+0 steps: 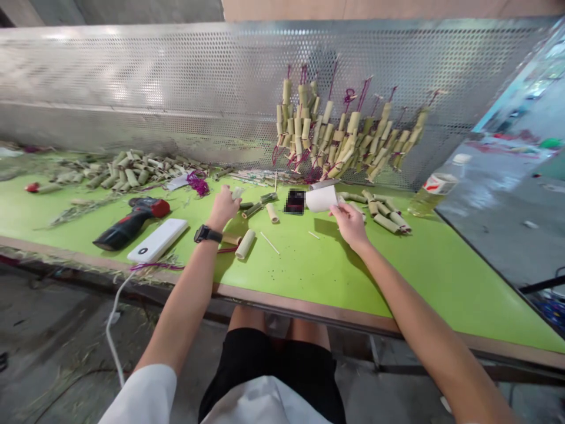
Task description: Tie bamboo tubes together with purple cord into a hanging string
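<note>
My right hand point(350, 225) pinches the edge of a curved white piece point(321, 199) that looks like paper, held a little above the table. My left hand point(224, 209) is closed, with a small pale green piece point(237, 192) at its fingertips; its kind cannot be made out. Beside that hand lie short bamboo tubes point(245, 244), one point(272, 213) standing apart toward the middle. Between the hands, a dark flat thing point(294, 202) is blurred by pixels. A thin white stick point(270, 242) rests on the green table point(318, 271).
Strung bamboo pieces point(348, 135) hang on the perforated metal panel point(176, 76). A bamboo pile point(128, 171) and purple cord point(197, 183) lie at left, near a cordless drill point(132, 222) and white power bank point(158, 240). A plastic bottle point(436, 187) stands at right beyond bundled tubes point(386, 213).
</note>
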Demonstrator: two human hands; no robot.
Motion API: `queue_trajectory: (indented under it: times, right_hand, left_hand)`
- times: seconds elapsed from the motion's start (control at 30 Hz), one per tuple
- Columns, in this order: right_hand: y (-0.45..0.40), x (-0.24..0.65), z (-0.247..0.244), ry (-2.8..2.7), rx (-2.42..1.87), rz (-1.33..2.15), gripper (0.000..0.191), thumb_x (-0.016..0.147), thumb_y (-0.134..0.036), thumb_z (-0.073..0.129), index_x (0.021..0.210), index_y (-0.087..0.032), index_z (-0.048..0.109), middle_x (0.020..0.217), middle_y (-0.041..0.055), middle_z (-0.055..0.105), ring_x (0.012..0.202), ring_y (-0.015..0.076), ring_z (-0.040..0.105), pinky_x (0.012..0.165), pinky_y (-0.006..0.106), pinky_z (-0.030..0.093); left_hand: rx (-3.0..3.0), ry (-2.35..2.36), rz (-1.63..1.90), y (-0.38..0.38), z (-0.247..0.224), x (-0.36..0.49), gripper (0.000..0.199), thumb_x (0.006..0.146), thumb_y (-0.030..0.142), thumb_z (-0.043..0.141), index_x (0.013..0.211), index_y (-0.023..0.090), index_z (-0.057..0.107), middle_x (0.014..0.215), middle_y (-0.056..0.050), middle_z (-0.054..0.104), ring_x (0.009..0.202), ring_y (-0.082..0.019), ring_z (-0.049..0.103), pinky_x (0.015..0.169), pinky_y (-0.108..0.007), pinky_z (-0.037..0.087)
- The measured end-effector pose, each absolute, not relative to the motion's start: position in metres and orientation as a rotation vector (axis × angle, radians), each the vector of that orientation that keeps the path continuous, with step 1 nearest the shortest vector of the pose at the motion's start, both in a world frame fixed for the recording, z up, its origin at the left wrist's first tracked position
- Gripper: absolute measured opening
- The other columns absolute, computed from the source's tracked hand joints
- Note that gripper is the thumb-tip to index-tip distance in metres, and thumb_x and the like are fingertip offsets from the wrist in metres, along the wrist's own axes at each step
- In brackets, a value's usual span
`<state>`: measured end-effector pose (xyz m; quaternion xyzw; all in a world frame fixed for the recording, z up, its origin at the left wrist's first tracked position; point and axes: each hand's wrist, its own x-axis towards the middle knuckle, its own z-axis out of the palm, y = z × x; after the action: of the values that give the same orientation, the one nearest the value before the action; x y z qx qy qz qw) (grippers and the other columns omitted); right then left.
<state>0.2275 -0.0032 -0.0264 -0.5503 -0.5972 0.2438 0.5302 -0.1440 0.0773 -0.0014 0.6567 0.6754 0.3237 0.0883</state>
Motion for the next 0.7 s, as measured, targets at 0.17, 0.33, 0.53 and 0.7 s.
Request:
queue_trajectory:
  times: [0.17, 0.33, 0.53, 0.7]
  right_hand:
    - [-0.006, 0.226, -0.028, -1.478, -1.293, 0.447, 0.048, 0.09, -0.061, 0.064, 0.105, -0.016, 0.075, 0.102, 0.0147, 0.08, 0.102, 0.029, 0.072, 0.091, 0.04, 0.054]
    - [-0.013, 0.228, -0.023, -1.56, -1.434, 0.326, 0.035, 0.088, -0.053, 0.064, 0.091, -0.02, 0.078, 0.092, 0.0123, 0.079, 0.087, 0.0296, 0.072, 0.077, 0.04, 0.054]
    - [0.003, 0.26, 0.001, -1.697, -1.582, 0.566, 0.028, 0.086, -0.043, 0.066, 0.079, -0.018, 0.077, 0.074, 0.0072, 0.074, 0.061, 0.0203, 0.061, 0.061, 0.033, 0.046]
    - [0.024, 0.269, 0.036, -1.395, -1.74, 0.478, 0.066, 0.086, -0.031, 0.074, 0.146, -0.011, 0.06, 0.097, 0.0156, 0.078, 0.061, 0.0211, 0.06, 0.063, 0.036, 0.048]
  left_hand:
    - [1.971, 1.89, 0.971, 0.073, 0.011, -0.13, 0.03, 0.092, 0.03, 0.066, 0.116, 0.012, 0.071, 0.113, -0.012, 0.077, 0.099, -0.022, 0.07, 0.09, -0.032, 0.053]
    - [2.101, 1.402, 0.774, 0.052, 0.026, -0.086, 0.04, 0.1, 0.048, 0.057, 0.119, 0.015, 0.067, 0.109, -0.012, 0.075, 0.083, -0.018, 0.068, 0.071, -0.029, 0.054]
    - [2.438, 0.898, 0.467, 0.012, 0.029, -0.023, 0.046, 0.097, 0.055, 0.059, 0.124, 0.018, 0.063, 0.109, -0.011, 0.074, 0.079, -0.018, 0.068, 0.067, -0.03, 0.053]
    - [2.436, 0.889, 0.421, 0.015, 0.003, -0.006, 0.042, 0.097, 0.051, 0.06, 0.123, 0.018, 0.057, 0.109, -0.011, 0.075, 0.079, -0.019, 0.067, 0.067, -0.03, 0.049]
